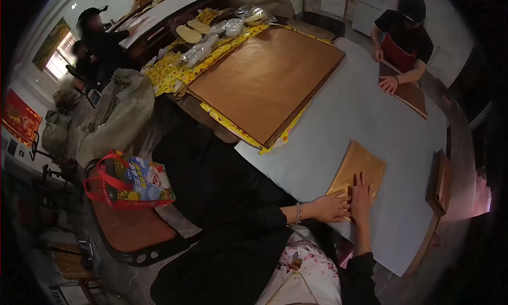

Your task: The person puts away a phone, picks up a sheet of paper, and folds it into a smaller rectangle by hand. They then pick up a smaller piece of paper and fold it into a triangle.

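A folded sheet of brown paper (357, 164) lies on the pale tabletop (296, 170) right in front of me. My right hand (362, 199) rests flat on it with the fingers stretched out and pointing away from me. From the left, my left hand (332, 207) reaches across to the paper's near part, its fingers extended and touching or nearly touching my right hand. A bracelet circles my left wrist. Neither hand grips anything. Part of the paper is hidden under my hands.
A big stack of brown sheets (270, 80) sits on yellow patterned cloth (164, 72), beside plastic-wrapped slippers (189, 34). Across the table, a co-worker (407, 40) handles dark brown paper (410, 96). A colourful bag (145, 180) stands on a chair (132, 228) at my left.
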`<state>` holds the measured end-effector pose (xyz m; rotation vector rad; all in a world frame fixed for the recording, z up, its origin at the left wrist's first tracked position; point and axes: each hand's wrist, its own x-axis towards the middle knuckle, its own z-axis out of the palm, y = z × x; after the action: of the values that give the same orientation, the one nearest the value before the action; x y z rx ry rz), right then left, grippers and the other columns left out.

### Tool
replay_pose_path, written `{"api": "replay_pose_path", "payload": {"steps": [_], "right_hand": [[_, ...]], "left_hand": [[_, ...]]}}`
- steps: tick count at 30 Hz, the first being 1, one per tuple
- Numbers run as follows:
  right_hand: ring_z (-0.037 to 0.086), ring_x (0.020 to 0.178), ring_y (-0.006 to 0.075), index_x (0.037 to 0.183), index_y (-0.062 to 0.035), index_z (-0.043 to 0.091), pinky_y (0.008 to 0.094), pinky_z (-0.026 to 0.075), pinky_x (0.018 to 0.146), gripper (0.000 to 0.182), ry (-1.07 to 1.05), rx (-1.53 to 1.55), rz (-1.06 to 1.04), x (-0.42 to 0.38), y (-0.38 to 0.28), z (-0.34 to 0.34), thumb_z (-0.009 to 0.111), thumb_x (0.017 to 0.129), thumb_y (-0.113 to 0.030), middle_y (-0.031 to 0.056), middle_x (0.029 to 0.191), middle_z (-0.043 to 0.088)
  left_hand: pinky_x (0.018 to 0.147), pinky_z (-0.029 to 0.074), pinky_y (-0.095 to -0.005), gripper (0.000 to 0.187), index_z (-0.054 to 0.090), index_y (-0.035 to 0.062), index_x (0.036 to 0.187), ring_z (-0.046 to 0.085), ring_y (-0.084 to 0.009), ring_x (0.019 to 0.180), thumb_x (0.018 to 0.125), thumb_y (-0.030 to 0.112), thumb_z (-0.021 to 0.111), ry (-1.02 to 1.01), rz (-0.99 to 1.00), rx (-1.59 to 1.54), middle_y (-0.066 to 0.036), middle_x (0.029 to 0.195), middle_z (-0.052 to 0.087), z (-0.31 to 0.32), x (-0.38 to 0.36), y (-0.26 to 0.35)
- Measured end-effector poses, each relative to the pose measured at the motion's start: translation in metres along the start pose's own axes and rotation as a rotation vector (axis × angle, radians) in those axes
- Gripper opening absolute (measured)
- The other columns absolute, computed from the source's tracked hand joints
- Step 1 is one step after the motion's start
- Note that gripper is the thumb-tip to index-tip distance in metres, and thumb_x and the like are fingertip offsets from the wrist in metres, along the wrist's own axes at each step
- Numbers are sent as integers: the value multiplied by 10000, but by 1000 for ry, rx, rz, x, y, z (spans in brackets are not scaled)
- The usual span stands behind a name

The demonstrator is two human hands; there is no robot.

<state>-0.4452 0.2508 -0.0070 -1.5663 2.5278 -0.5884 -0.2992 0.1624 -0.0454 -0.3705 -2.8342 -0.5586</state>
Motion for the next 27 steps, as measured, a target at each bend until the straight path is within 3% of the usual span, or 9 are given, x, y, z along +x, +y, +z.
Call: {"api": "replay_pose_path", "payload": {"steps": [2, 5, 13, 15, 19, 27], "right_hand": [[232, 1396, 244, 1430, -97, 342, 419, 110, 1147, 473, -11, 167, 27, -3, -8, -8, 255, 1014, -304, 77, 1496, 302], [256, 1386, 244, 1430, -102, 343, 419, 118, 1147, 479, -5, 84, 6, 2, -1, -6, 252, 1013, -319, 72, 1488, 321], [287, 1368, 260, 1397, -73, 386, 404, 129, 1140, 461, 45, 70, 37, -2, 4, 1, 285, 1006, -297, 93, 1475, 339], [281, 1373, 245, 1406, -72, 375, 418, 128, 1143, 472, 70, 84, 195, -9, 11, 3, 287, 1011, -314, 97, 1468, 350], [259, 1384, 249, 1432, -76, 323, 444, 123, 1132, 483, 128, -162, 302, -43, 8, 7, 286, 1013, -315, 87, 1499, 296], [244, 1394, 226, 1449, -123, 306, 459, 121, 1124, 491, 130, -301, 446, -85, 7, 18, 296, 1009, -340, 53, 1520, 261]], "left_hand": [[1109, 175, -522, 426, 473, 216, 1333, 238, -259, 1381, 939, 375, 445, -47, -21, -90, -44, 1406, 406, -9, 0, 3], [1112, 165, -522, 435, 471, 208, 1335, 235, -263, 1383, 935, 377, 455, 92, -12, -35, -52, 1412, 399, 3, 0, 1], [1104, 174, -518, 477, 463, 148, 1337, 258, -265, 1378, 914, 368, 462, 39, -6, -18, -105, 1432, 377, 7, -2, 0], [1131, 121, -485, 554, 332, 131, 1432, 193, -254, 1407, 960, 413, 400, -28, -28, 12, -80, 1506, 263, 6, -1, -1], [1138, 125, -447, 615, 266, 40, 1441, 198, -237, 1407, 972, 428, 354, -61, -69, 24, -106, 1519, 228, -4, 0, 3], [1137, 140, -451, 601, 281, 13, 1426, 226, -259, 1395, 959, 377, 382, 13, -56, -57, -128, 1498, 265, -9, -1, 5]]}}
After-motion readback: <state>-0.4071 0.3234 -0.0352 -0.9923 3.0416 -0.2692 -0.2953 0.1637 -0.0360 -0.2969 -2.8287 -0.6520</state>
